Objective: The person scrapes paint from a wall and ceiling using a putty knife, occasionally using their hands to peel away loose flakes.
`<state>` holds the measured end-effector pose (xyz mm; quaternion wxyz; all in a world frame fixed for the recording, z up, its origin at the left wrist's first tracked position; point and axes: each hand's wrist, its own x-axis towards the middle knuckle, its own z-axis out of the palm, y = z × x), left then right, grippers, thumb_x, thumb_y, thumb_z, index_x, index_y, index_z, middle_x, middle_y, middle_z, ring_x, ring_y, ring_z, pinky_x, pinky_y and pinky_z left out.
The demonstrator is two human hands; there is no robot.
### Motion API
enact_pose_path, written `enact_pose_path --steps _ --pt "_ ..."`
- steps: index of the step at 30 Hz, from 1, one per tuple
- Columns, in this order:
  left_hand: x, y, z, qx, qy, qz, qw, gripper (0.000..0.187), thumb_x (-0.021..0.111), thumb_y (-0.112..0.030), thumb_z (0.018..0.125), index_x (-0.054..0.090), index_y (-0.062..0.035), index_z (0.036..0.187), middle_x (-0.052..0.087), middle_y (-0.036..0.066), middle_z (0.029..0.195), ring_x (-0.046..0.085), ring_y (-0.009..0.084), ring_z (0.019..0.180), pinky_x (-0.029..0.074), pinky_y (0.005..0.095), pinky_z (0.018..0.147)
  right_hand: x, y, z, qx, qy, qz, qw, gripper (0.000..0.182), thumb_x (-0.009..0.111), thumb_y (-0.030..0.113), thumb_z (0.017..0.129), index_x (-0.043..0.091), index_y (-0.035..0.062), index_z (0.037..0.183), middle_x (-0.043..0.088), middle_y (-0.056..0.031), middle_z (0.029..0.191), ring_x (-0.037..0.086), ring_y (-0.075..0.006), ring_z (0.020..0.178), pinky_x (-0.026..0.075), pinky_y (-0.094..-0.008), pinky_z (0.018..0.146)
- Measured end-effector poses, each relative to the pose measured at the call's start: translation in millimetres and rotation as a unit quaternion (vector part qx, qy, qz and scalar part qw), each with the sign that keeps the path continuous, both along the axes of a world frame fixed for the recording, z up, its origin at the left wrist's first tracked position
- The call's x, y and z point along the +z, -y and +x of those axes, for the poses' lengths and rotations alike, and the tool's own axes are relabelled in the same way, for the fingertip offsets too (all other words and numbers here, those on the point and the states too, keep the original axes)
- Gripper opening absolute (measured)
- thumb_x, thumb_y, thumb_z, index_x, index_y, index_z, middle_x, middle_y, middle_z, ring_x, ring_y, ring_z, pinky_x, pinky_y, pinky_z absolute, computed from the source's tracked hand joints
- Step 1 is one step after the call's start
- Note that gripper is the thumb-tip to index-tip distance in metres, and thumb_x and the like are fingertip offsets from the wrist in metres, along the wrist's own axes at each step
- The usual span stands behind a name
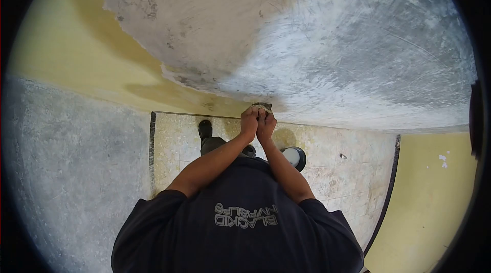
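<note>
My left hand (249, 120) and my right hand (266, 123) are pressed together, both closed on a small grey scraping tool (262, 105). Its tip rests on the wall at the boundary between yellow paint (76, 63) and bare grey plaster (317, 42). Most of the tool is hidden by my fingers, so I cannot tell exactly what kind it is. Both forearms reach forward from my dark shirt (240, 222).
Below my hands lies a pale tiled floor (337, 170) with dark edging. My dark shoe (205, 128) stands on it, and a white round container (295, 157) sits beside my right forearm. Another scraped grey wall area (66, 170) is at the left, yellow wall (434, 191) at the right.
</note>
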<state>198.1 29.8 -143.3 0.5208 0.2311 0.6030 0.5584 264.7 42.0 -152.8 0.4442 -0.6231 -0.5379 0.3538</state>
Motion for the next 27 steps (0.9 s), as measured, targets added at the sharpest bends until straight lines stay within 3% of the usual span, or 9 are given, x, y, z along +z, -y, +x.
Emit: enact_pose_path --steps 4,6,9,13,15,17,20,23,27 --pt "10 -8 1 0.026 0.054 0.000 0.998 0.016 0.047 -0.003 0.087 0.052 -0.0030 0.072 0.049 0.002 0.069 0.047 0.0115 0.067 0.041 0.0286 0.063 -5 -2 -2 -0.012 -0.008 0.043 0.999 0.034 0.057 0.023 0.086 0.052 -0.0037 0.065 0.056 -0.0244 0.057 0.058 -0.0394 0.053 0.043 -0.0432 0.048" --pt "7 -7 4 0.032 0.084 0.011 0.996 0.016 0.046 -0.002 0.086 0.053 -0.0034 0.072 0.049 0.001 0.069 0.047 0.0112 0.067 0.041 0.0279 0.063 0 -5 2 0.001 0.064 0.026 0.998 0.033 0.058 0.021 0.085 0.052 -0.0044 0.065 0.055 -0.0238 0.056 0.058 -0.0384 0.051 0.043 -0.0437 0.047" --pt "6 -11 3 0.058 0.099 0.040 0.993 0.018 0.046 -0.001 0.086 0.053 -0.0038 0.070 0.050 0.000 0.070 0.046 0.0098 0.068 0.041 0.0267 0.062 7 -9 -2 0.022 0.027 0.062 0.997 0.031 0.059 0.019 0.084 0.053 -0.0054 0.066 0.055 -0.0226 0.055 0.058 -0.0360 0.050 0.042 -0.0427 0.046" --pt "8 -8 -2 0.072 0.004 0.026 0.997 0.021 0.049 -0.008 0.088 0.056 0.0017 0.071 0.056 0.009 0.064 0.050 0.0145 0.061 0.042 0.0322 0.057 13 -3 -7 0.004 0.061 0.029 0.998 0.029 0.060 0.017 0.083 0.054 -0.0065 0.067 0.054 -0.0212 0.053 0.056 -0.0319 0.046 0.040 -0.0408 0.045" --pt "12 -11 -4 0.078 -0.027 0.040 0.996 0.021 0.049 -0.009 0.088 0.056 0.0023 0.072 0.057 0.010 0.064 0.051 0.0157 0.060 0.042 0.0327 0.057 9 -2 -13 -0.007 -0.096 0.004 0.995 0.030 0.061 0.018 0.084 0.055 -0.0066 0.066 0.053 -0.0195 0.051 0.051 -0.0268 0.044 0.039 -0.0385 0.044" --pt "15 -4 -6 0.060 -0.020 0.006 0.998 0.021 0.050 -0.011 0.088 0.057 0.0021 0.073 0.059 0.013 0.065 0.053 0.0191 0.060 0.042 0.0336 0.057 7 0 -15 -0.018 -0.121 0.001 0.993 0.032 0.060 0.020 0.085 0.056 -0.0063 0.067 0.054 -0.0181 0.051 0.049 -0.0242 0.044 0.038 -0.0373 0.045" --pt "12 -5 -3 0.031 -0.035 0.011 0.999 0.019 0.048 -0.005 0.088 0.056 -0.0004 0.072 0.051 0.001 0.065 0.048 0.0101 0.064 0.041 0.0282 0.059 11 -1 -5 0.013 0.006 0.008 1.000 0.030 0.059 0.022 0.085 0.060 -0.0051 0.072 0.058 -0.0199 0.056 0.055 -0.0290 0.047 0.041 -0.0396 0.046" --pt "15 -8 1 0.028 -0.030 -0.024 0.999 0.019 0.048 -0.005 0.088 0.055 -0.0008 0.070 0.053 0.002 0.067 0.048 0.0107 0.064 0.041 0.0283 0.059 10 -2 -4 -0.014 0.031 0.048 0.998 0.030 0.059 0.022 0.085 0.060 -0.0047 0.071 0.059 -0.0221 0.059 0.059 -0.0313 0.050 0.044 -0.0408 0.048" --pt "16 -6 5 0.049 0.148 0.024 0.987 0.018 0.048 -0.002 0.086 0.052 -0.0039 0.069 0.053 0.002 0.070 0.047 0.0105 0.066 0.041 0.0272 0.061 27 -5 0 -0.005 0.128 0.051 0.990 0.025 0.058 0.019 0.084 0.060 -0.0040 0.074 0.058 -0.0247 0.060 0.060 -0.0375 0.054 0.045 -0.0428 0.049"
